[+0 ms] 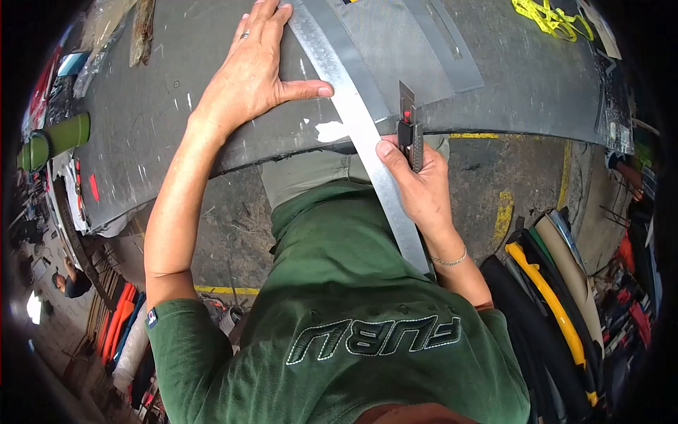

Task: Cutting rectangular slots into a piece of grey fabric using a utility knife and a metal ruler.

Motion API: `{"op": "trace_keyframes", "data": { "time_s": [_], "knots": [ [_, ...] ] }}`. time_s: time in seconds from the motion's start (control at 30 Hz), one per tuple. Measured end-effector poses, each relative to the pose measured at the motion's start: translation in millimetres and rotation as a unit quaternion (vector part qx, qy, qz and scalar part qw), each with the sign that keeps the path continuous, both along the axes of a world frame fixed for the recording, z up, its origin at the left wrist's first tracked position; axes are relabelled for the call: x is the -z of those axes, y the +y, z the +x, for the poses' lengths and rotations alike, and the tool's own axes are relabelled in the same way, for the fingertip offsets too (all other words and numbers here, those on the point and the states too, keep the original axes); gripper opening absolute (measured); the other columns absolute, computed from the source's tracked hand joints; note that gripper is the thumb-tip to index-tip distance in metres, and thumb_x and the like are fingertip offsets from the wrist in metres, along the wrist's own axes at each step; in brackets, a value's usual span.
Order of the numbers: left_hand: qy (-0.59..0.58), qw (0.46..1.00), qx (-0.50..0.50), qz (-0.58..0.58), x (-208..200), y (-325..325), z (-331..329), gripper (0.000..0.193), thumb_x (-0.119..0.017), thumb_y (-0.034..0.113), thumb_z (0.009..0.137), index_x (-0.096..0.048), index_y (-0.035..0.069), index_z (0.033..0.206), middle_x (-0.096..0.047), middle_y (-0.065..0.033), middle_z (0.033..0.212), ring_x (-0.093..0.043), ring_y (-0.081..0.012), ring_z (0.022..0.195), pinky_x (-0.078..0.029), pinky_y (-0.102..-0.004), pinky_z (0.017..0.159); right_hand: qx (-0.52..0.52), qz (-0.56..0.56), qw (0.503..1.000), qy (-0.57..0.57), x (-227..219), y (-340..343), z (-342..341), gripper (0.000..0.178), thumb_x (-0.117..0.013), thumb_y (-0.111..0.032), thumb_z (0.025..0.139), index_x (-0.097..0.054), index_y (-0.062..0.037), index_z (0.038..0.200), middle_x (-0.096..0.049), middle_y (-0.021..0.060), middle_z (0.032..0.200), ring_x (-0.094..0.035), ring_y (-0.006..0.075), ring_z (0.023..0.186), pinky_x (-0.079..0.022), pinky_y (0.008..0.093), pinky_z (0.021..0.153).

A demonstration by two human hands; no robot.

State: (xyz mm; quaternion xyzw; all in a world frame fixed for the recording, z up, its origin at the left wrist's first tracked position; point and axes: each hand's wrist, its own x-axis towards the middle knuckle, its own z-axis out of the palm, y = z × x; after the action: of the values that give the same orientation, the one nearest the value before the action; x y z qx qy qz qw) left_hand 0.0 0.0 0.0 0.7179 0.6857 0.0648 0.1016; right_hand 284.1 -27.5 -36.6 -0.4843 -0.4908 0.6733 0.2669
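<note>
A long metal straightedge [321,60] runs from the grey tabletop past its near edge and down along my body. My left hand [247,78] lies flat with fingers stretched out, its fingertips and thumb touching the straightedge. In my right hand [424,187] is a utility knife [409,138], held upright with its blade out and pointing away from me. The right thumb rests on the straightedge as well. Partly under the straightedge lies a grey sheet piece [402,53] with a mesh-like middle and smoother borders; its far end is cut off by the picture's top.
Yellow-green straps [551,18] lie at the far right of the worktable [176,127]. A green roll [67,134] sits at its left edge. Rolls of material, one yellow [547,304], stand at right behind me. Another person [70,279] is far left.
</note>
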Motion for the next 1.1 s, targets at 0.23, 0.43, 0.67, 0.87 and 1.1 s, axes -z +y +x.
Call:
{"op": "trace_keyframes", "data": {
  "time_s": [0.23, 0.43, 0.67, 0.87, 1.1],
  "knots": [
    [-0.002, 1.0, -0.009, -0.003, 0, 1, 2, 0.136, -0.087, 0.069, 0.064, -0.026, -0.013, 0.153, -0.021, -0.0409, 0.16, -0.02, -0.0527, 0.152, -0.021, -0.0517, 0.127, -0.001, 0.011, 1.0, -0.01, 1, 2, 1, 0.021, -0.074, -0.018, 0.098, -0.074, 0.002, 0.104, -0.064, -0.0052, 0.082, -0.053, 0.0038, 0.076, -0.044, 0.0225, 0.07],
    [0.0, 1.0, -0.009, -0.001, 1, 0, 1, 0.136, -0.087, 0.069, 0.063, -0.026, -0.014, 0.153, -0.021, -0.0408, 0.16, -0.02, -0.053, 0.152, -0.021, -0.0517, 0.127, -0.009, 0.01, 1.0, -0.019, -2, 1, 2, 0.022, -0.075, -0.02, 0.098, -0.074, 0.0016, 0.103, -0.064, -0.0056, 0.081, -0.053, 0.004, 0.076, -0.043, 0.0228, 0.069],
    [-0.008, 1.0, -0.011, -0.009, -4, 1, 3, 0.136, -0.088, 0.068, 0.062, -0.027, -0.014, 0.152, -0.022, -0.041, 0.159, -0.021, -0.0532, 0.152, -0.022, -0.0521, 0.126, 0.005, 0.006, 1.0, -0.016, -5, -1, 1, 0.022, -0.075, -0.021, 0.098, -0.074, 0.0008, 0.101, -0.063, -0.0057, 0.081, -0.052, 0.004, 0.075, -0.043, 0.0231, 0.069],
    [-0.014, 1.0, -0.007, 0.002, -4, 1, 3, 0.136, -0.089, 0.067, 0.061, -0.028, -0.014, 0.152, -0.023, -0.0411, 0.158, -0.022, -0.0533, 0.151, -0.022, -0.0528, 0.126, 0.004, 0.066, 0.996, -0.055, -8, -3, -1, 0.021, -0.076, -0.019, 0.097, -0.074, 0.0009, 0.103, -0.065, -0.0051, 0.08, -0.054, 0.0034, 0.075, -0.046, 0.0242, 0.067],
    [0.001, 0.995, 0.038, 0.092, 20, 1, -10, 0.133, -0.087, 0.065, 0.065, -0.021, -0.003, 0.159, -0.023, -0.0269, 0.166, -0.026, -0.0442, 0.153, -0.021, -0.0486, 0.128, -0.084, 0.328, 0.927, -0.159, -31, -4, -1, 0.028, -0.079, -0.003, 0.083, -0.069, 0.0016, 0.108, -0.072, 0.0113, 0.086, -0.072, 0.0241, 0.077, -0.054, 0.0331, 0.071]
  ]
}}
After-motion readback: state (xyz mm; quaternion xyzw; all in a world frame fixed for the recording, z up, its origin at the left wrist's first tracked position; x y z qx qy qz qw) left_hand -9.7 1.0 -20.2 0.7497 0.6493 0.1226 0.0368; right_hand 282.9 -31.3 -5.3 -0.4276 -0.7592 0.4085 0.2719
